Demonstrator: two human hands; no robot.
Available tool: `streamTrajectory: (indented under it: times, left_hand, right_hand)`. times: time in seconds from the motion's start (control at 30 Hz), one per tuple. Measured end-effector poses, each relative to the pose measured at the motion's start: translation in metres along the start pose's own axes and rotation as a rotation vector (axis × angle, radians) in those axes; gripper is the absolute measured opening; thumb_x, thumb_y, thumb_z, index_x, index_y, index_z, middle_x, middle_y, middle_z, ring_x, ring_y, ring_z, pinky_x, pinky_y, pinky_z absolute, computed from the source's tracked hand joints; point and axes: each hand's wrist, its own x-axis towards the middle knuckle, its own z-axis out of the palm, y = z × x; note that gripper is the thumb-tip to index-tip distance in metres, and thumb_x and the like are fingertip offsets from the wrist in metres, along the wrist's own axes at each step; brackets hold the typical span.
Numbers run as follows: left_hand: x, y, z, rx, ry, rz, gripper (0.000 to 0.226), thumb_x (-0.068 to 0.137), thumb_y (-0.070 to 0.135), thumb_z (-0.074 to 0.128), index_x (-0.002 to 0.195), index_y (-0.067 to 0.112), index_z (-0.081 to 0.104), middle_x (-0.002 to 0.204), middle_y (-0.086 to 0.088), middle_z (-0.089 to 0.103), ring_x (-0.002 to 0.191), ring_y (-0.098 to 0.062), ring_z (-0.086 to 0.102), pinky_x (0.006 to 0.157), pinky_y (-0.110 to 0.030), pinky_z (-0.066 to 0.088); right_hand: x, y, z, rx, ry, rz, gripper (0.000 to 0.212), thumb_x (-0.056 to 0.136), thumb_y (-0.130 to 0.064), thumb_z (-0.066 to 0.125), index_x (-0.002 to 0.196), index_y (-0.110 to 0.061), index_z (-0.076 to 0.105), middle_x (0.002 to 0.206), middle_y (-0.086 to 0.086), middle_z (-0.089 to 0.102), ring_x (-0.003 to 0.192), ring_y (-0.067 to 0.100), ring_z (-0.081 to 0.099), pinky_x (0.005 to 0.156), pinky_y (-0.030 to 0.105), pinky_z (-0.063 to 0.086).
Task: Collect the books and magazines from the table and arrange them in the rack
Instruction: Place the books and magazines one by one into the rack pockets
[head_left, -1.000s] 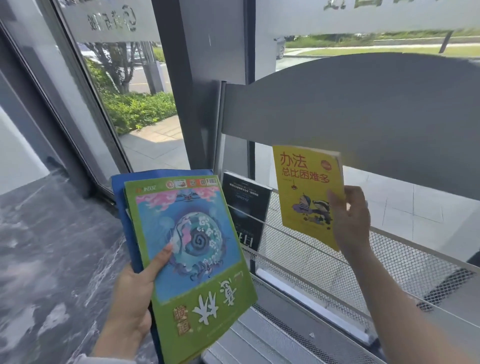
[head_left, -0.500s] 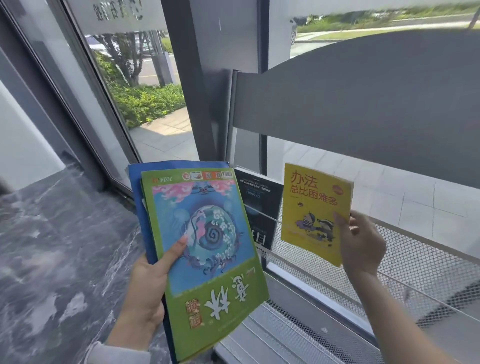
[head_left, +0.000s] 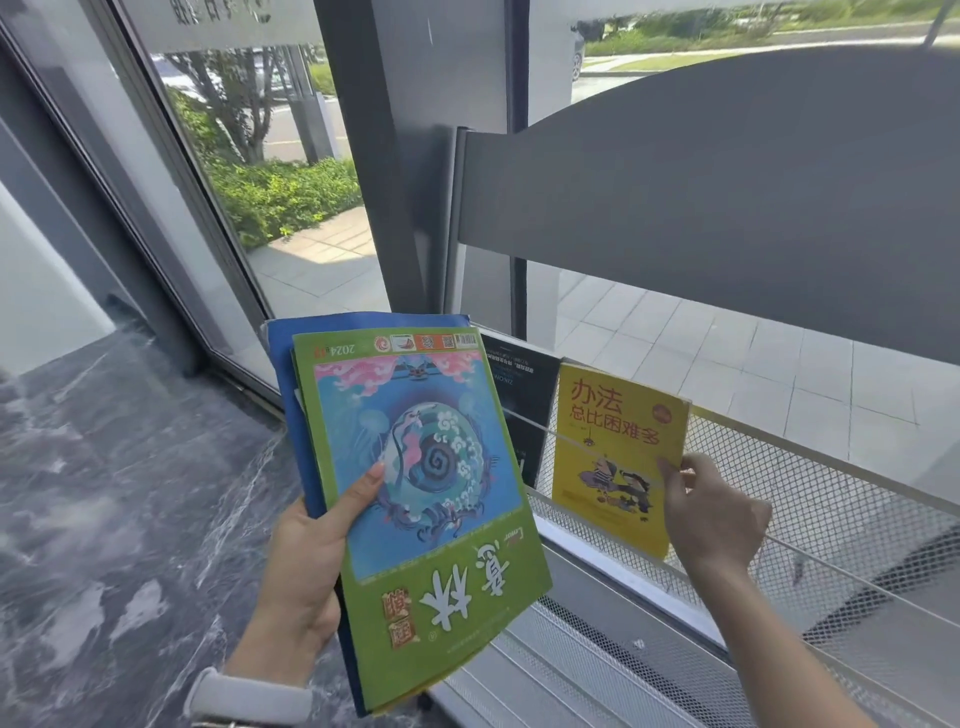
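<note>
Your right hand (head_left: 714, 514) has brought the yellow paperback book with the red title and cartoon cover (head_left: 615, 457) down from its raised position of 1 second ago. It now sits low in the white perforated-metal magazine rack (head_left: 841, 499), behind the thin front wire that crosses the cover. The fingers remain pinched on the book's right edge, so the placement is not yet released. Judged from this, 1 book is nearly seated and the step is close to complete.

A black book with pale lettering (head_left: 522, 395) stands in the same tier, just beside the yellow one on its left. Whether the 2 covers touch cannot be determined.

Your left hand (head_left: 306, 566) is clamped on a stack of thin magazines, thumb pressed flat on the top cover. The top item is a glossy green magazine with a blue swirl illustration (head_left: 421, 509), held upside down relative to you. Behind it lies a blue-covered magazine (head_left: 291, 374), visible only along its top and left edges. The 2 hands are well apart.

Materials: the rack mesh is rigid and open — light passes through it. The magazine covers are slick and flexible, likely to bow if they are gripped by 1 corner. The dark marble-patterned floor (head_left: 104, 493) is polished and veined.
</note>
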Motion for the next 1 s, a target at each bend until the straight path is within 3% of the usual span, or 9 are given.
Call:
streamTrajectory:
  times: [0.07, 0.17, 0.23, 0.37, 0.5, 0.6, 0.73, 0.9, 1.0]
  left_hand:
    - [-0.003, 0.001, -0.001, -0.006, -0.015, -0.006, 0.026, 0.050, 0.024, 0.077, 0.074, 0.015, 0.074, 0.075, -0.002, 0.076, 0.065, -0.018, 0.072, 0.048, -0.028, 0.055]
    - [-0.005, 0.002, -0.003, 0.002, -0.039, 0.001, 0.049, 0.028, 0.037, 0.087, 0.073, 0.021, 0.076, 0.078, -0.002, 0.077, 0.068, -0.019, 0.072, 0.050, -0.029, 0.056]
    - [-0.007, 0.002, -0.005, -0.016, -0.042, -0.002, 0.035, 0.038, 0.031, 0.082, 0.071, 0.021, 0.076, 0.077, -0.001, 0.077, 0.067, -0.018, 0.072, 0.049, -0.028, 0.055]
    - [-0.011, 0.003, -0.006, -0.013, -0.051, -0.007, 0.038, 0.039, 0.032, 0.083, 0.074, 0.020, 0.076, 0.079, -0.001, 0.077, 0.069, -0.019, 0.072, 0.050, -0.029, 0.056]
    - [-0.014, 0.001, -0.006, -0.010, -0.054, -0.030, 0.027, 0.060, 0.020, 0.070, 0.086, 0.013, 0.071, 0.080, -0.004, 0.077, 0.070, -0.020, 0.072, 0.051, -0.030, 0.057]
    - [-0.016, -0.001, -0.002, 0.006, -0.101, -0.049, 0.031, 0.054, 0.023, 0.074, 0.083, 0.012, 0.073, 0.088, -0.009, 0.076, 0.076, -0.025, 0.072, 0.057, -0.035, 0.059]
    - [-0.022, -0.003, 0.010, -0.036, -0.199, -0.146, 0.052, 0.049, 0.026, 0.081, 0.096, 0.007, 0.070, 0.099, -0.017, 0.073, 0.083, -0.032, 0.071, 0.065, -0.045, 0.059]
    - [-0.032, -0.010, 0.030, -0.081, -0.349, -0.233, 0.054, 0.042, 0.029, 0.087, 0.090, 0.008, 0.073, 0.088, -0.014, 0.075, 0.074, -0.029, 0.072, 0.055, -0.039, 0.058]
    - [-0.038, -0.017, 0.037, -0.069, -0.404, -0.285, 0.043, 0.045, 0.026, 0.084, 0.083, 0.008, 0.075, 0.083, -0.014, 0.076, 0.068, -0.027, 0.072, 0.050, -0.036, 0.057]
  right_hand:
    - [0.000, 0.000, -0.001, 0.017, -0.037, 0.005, 0.036, 0.098, -0.036, 0.049, 0.110, -0.006, 0.064, 0.089, 0.015, 0.077, 0.077, 0.032, 0.067, 0.093, 0.042, 0.040]
    - [0.004, 0.000, -0.006, 0.061, -0.132, 0.045, 0.033, 0.098, -0.036, 0.049, 0.103, -0.008, 0.066, 0.086, 0.014, 0.073, 0.072, 0.029, 0.061, 0.066, 0.032, 0.048]
    - [0.008, 0.001, -0.011, 0.016, -0.220, 0.067, 0.034, 0.099, -0.037, 0.046, 0.095, -0.009, 0.065, 0.084, 0.010, 0.069, 0.073, 0.025, 0.057, 0.061, 0.029, 0.044]
    - [0.011, 0.003, -0.021, -0.131, -0.319, 0.119, 0.046, 0.098, -0.047, 0.039, 0.093, -0.012, 0.067, 0.085, 0.004, 0.067, 0.083, 0.024, 0.059, 0.097, 0.039, 0.037]
    - [0.003, 0.000, -0.031, -0.105, -0.176, 0.130, 0.039, 0.098, -0.040, 0.045, 0.103, -0.008, 0.067, 0.098, 0.011, 0.072, 0.096, 0.028, 0.063, 0.101, 0.042, 0.034]
    - [-0.013, -0.015, -0.048, 0.232, -0.018, -0.006, 0.033, 0.090, -0.031, 0.061, 0.107, -0.003, 0.063, 0.093, 0.012, 0.069, 0.083, 0.024, 0.060, 0.084, 0.038, 0.048]
    - [-0.051, -0.054, -0.065, 0.690, -0.509, -0.015, 0.035, 0.081, -0.043, 0.065, 0.105, -0.019, 0.057, 0.092, -0.012, 0.061, 0.082, -0.001, 0.059, 0.060, 0.010, 0.047]
    - [-0.068, -0.043, -0.075, 0.909, -0.473, 0.166, 0.055, 0.048, -0.055, 0.086, 0.084, -0.022, 0.060, 0.103, 0.017, 0.070, 0.093, 0.037, 0.069, 0.077, 0.044, 0.060]
    - [-0.073, -0.028, -0.089, 0.963, -0.414, 0.258, 0.045, 0.055, -0.038, 0.089, 0.076, -0.016, 0.056, 0.100, 0.027, 0.069, 0.077, 0.036, 0.069, 0.062, 0.036, 0.060]
